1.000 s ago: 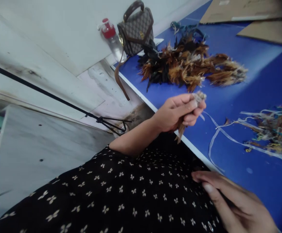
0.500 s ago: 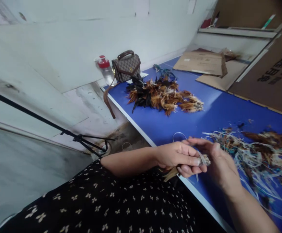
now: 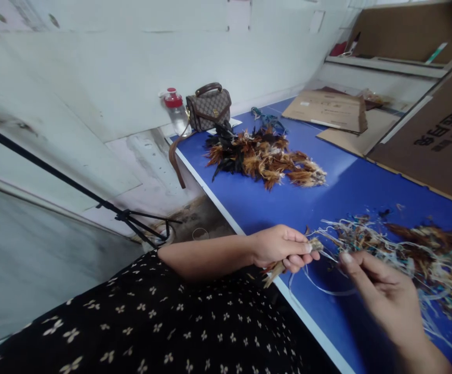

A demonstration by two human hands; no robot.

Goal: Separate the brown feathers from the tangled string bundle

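My left hand (image 3: pixel 282 246) is closed round a small bundle of feathers (image 3: pixel 276 272), brown tips pointing down toward my lap and the pale quill ends showing past my thumb. From those quill ends a thin whitish strip (image 3: pixel 329 292) loops over the blue table. To the right, my right hand (image 3: pixel 384 291) pinches part of this strip between thumb and forefinger, a short way from the bundle. Beyond it spreads a loose heap of feathers and tangled pale strings (image 3: pixel 416 254), partly hidden by that hand.
Farther along the blue table (image 3: pixel 249 208) lies a pile of brown and black feathers (image 3: pixel 265 156). Behind it stand a patterned handbag (image 3: pixel 209 108) and a red-capped bottle (image 3: pixel 176 111). Cardboard pieces (image 3: pixel 327 110) and a large carton (image 3: pixel 436 124) occupy the back right. A black tripod (image 3: pixel 124 215) stands at left.
My right hand has drawn away from the bundle to the right, pulling the strip out with it. The strip no longer lies wide across my left fingers. The view has shifted slightly.
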